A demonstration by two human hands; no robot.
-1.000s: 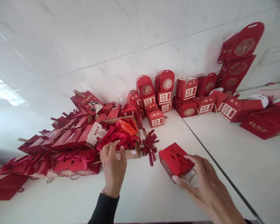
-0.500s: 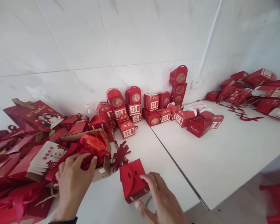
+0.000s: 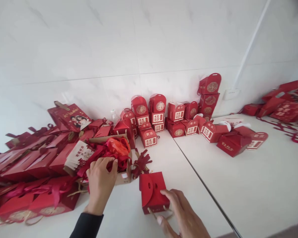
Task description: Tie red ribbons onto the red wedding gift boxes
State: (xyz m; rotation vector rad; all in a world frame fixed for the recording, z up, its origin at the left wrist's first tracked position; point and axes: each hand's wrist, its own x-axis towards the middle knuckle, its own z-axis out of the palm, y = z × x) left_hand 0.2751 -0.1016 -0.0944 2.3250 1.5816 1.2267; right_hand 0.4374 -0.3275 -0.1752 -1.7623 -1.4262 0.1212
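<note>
A small red gift box (image 3: 147, 195) with a curved flap, two holes and a twisted rope handle (image 3: 152, 214) is in front of me on the table. My right hand (image 3: 182, 211) is at its right side, forefinger on the lid's edge, thumb apart near the rope; nothing is gripped in it. To the left stands a cardboard box (image 3: 120, 180) full of red ribbons (image 3: 119, 163), with an orange-red piece (image 3: 119, 147) on top. Over its front left edge, my left hand (image 3: 101, 178) has thumb and forefinger pinched together on red ribbon. The curled fingers partly hide the pinch.
Several finished-looking red boxes (image 3: 149, 137) are stacked along the tiled wall. Many red boxes (image 3: 49, 158) and a stack of printed cards (image 3: 79, 155) crowd the left. Red cut-outs (image 3: 141, 162) lie behind the gift box. A seam (image 3: 203, 181) runs across the white table.
The view has swung left, so everything sits further right. My left hand stays at the ribbons, its thumb and forefinger now closer together. My right hand remains beside the gift box.
</note>
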